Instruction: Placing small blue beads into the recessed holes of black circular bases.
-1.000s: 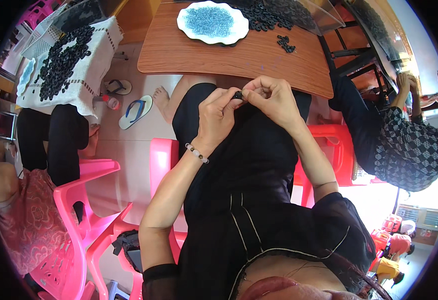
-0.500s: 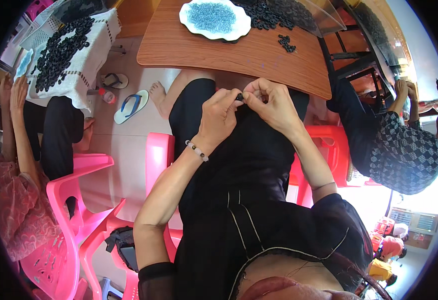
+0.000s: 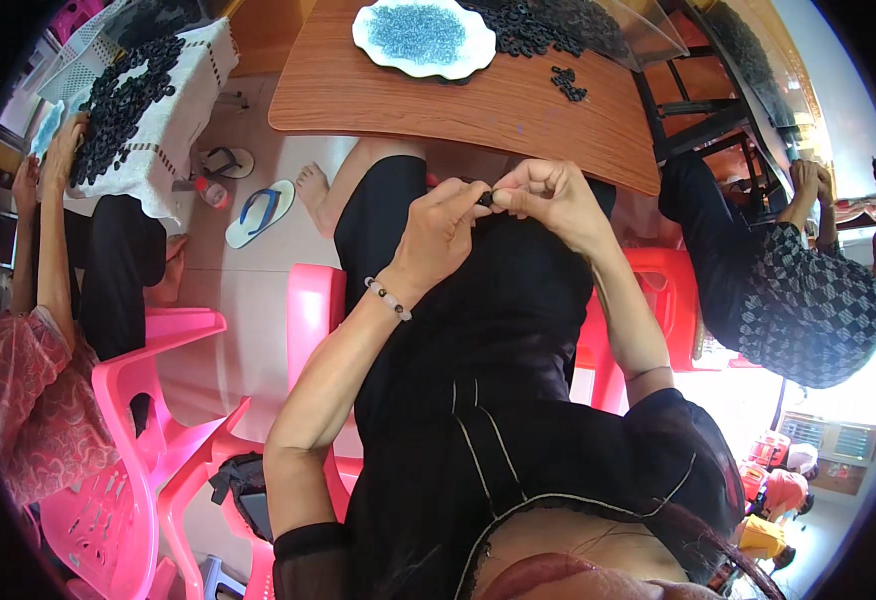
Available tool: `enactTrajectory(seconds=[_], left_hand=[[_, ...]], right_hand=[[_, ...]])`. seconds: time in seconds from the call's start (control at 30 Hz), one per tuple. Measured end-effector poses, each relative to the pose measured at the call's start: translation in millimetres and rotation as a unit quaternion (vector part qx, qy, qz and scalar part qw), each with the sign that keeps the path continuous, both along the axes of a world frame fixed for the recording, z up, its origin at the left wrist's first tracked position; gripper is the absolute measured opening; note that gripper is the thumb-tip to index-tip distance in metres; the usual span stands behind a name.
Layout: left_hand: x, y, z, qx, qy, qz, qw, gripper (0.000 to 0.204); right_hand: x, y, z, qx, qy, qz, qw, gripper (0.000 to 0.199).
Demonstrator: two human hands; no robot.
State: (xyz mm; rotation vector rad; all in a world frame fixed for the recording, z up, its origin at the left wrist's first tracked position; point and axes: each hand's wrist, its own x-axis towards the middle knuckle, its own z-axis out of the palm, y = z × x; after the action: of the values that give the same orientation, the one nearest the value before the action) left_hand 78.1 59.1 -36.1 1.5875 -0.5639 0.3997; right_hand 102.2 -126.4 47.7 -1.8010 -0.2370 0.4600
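Observation:
My left hand point(image 3: 442, 226) pinches a small black piece point(image 3: 485, 199) between thumb and fingertips, above my lap just off the table's near edge. Against the right side of that piece come the fingertips of my right hand point(image 3: 560, 208), also pinched; whatever they grip is too small to make out. On the wooden table point(image 3: 388, 108) in front of me is a white wavy-edged plate point(image 3: 363, 40) heaped with tiny bluish, clear-looking bits point(image 3: 418, 36). Loose black pieces point(image 3: 569, 84) like the held one lie to its right, below a larger black pile point(image 3: 523, 30).
At left, a person's hand point(image 3: 66, 145) reaches to black pieces point(image 3: 123, 110) on a cloth-covered table point(image 3: 183, 120). Another person point(image 3: 808, 300) sits at right. Pink plastic chairs point(image 3: 158, 400) stand beside me; sandals point(image 3: 261, 213) lie on the floor. A clear bin point(image 3: 648, 35) edges the table.
My hands stay together at the black piece, my right fingertips shifting slightly to the right. At left, the other person's hand has moved up onto the black pieces.

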Motion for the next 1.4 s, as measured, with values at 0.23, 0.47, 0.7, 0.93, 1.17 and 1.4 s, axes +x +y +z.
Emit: enactTrajectory(seconds=[0.23, 0.47, 0.7, 0.93, 1.17, 1.4], left_hand=[[-1, 0, 12, 0.016, -0.020, 0.031, 0.999, 0.029], [0, 8, 34, 0.106, -0.114, 0.127, 0.980, 0.037], [-2, 6, 40, 0.113, -0.129, 0.140, 0.975, 0.033], [-5, 8, 44, 0.117, -0.128, 0.111, 0.979, 0.033], [-2, 6, 24, 0.070, -0.068, 0.115, 0.989, 0.029], [0, 10, 12, 0.062, -0.001, 0.143, 0.988, 0.028]], right_hand=[[12, -17, -14, 0.082, 0.112, 0.023, 0.990, 0.028], [11, -8, -14, 0.256, 0.220, 0.102, 0.936, 0.053], [4, -5, -15, 0.360, 0.241, 0.113, 0.894, 0.049], [-3, -4, -25, 0.344, 0.214, 0.086, 0.910, 0.046], [-5, 5, -17, 0.326, 0.245, 0.053, 0.911, 0.039], [-3, 11, -24, 0.232, 0.257, -0.023, 0.938, 0.062]])
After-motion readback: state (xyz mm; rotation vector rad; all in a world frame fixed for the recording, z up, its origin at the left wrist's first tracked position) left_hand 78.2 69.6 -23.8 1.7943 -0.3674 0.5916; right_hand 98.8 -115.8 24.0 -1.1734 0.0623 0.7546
